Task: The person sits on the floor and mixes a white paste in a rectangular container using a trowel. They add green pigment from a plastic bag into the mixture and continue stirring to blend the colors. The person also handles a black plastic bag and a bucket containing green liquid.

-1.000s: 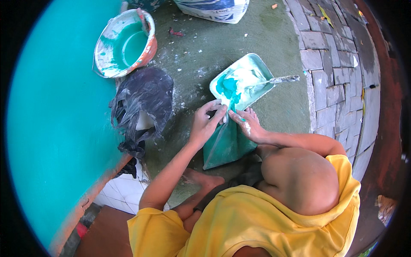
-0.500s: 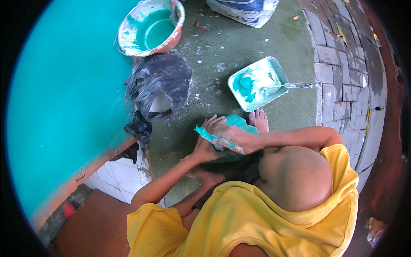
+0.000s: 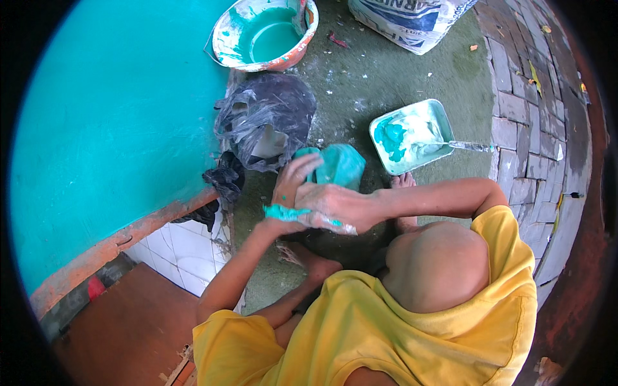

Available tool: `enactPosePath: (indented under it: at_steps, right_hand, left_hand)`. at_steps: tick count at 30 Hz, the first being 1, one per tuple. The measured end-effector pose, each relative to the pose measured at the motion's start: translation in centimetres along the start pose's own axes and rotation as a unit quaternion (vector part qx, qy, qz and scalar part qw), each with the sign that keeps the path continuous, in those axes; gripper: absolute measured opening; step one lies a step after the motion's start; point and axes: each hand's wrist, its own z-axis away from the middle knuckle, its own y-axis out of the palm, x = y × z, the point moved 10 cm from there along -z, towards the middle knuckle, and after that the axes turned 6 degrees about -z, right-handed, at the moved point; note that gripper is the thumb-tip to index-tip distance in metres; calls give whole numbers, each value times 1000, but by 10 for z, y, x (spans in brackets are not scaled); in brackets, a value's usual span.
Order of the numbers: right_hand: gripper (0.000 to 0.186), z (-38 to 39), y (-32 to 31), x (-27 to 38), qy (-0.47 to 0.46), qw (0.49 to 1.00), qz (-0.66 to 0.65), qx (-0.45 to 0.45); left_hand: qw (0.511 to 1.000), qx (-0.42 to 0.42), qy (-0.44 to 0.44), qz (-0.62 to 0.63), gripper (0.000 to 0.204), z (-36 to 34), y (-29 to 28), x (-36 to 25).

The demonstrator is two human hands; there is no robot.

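Observation:
My left hand [image 3: 293,182] curls its fingers over the edge of a crumpled turquoise sheet [image 3: 339,166]; whether it is cloth or plastic I cannot tell. Crossing over the left wrist, my right hand [image 3: 336,204] is closed around a flat strip coated with turquoise paste [image 3: 284,213], its kind mostly hidden by the fingers. White and turquoise smears mark the right hand's lower edge. Right of the sheet lies a white rectangular tray [image 3: 383,165] with white and turquoise paste, and a paint-smeared spatula [image 3: 473,147] rests over its rim.
An orange, paint-crusted bucket [image 3: 308,48] of turquoise paint stands at the far left. A black plastic bag [image 3: 293,106] sits before it, beside the turquoise wall [image 3: 122,128]. A white and blue sack [image 3: 412,22] is at the back. Grey paving [image 3: 515,106] borders the right.
Both hands have moved left toward the black bag, and the turquoise sheet has moved left and away from me with them. The view has shifted, so the bucket and tray appear farther right.

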Motion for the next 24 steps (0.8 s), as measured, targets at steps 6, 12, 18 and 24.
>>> enactPosePath:
  at_steps: [6, 12, 18, 24]
  right_hand:
    - [32, -5, -46, -30, -7, 998, 39, -41]
    - [12, 7, -60, -43, 44, 990, 121, -50]
    - [13, 22, -85, -54, 90, 973, 184, -108]
    - [22, 19, -110, -46, 62, 947, 290, -124]
  left_hand:
    - [979, -1, -194, 63, 152, -3, -37, 91]
    - [957, 67, -237, -153, 128, -2, -51, 144]
    - [957, 36, -160, -238, 96, -10, -60, 89]
    - [974, -151, -144, -89, 87, -36, 2, 18]
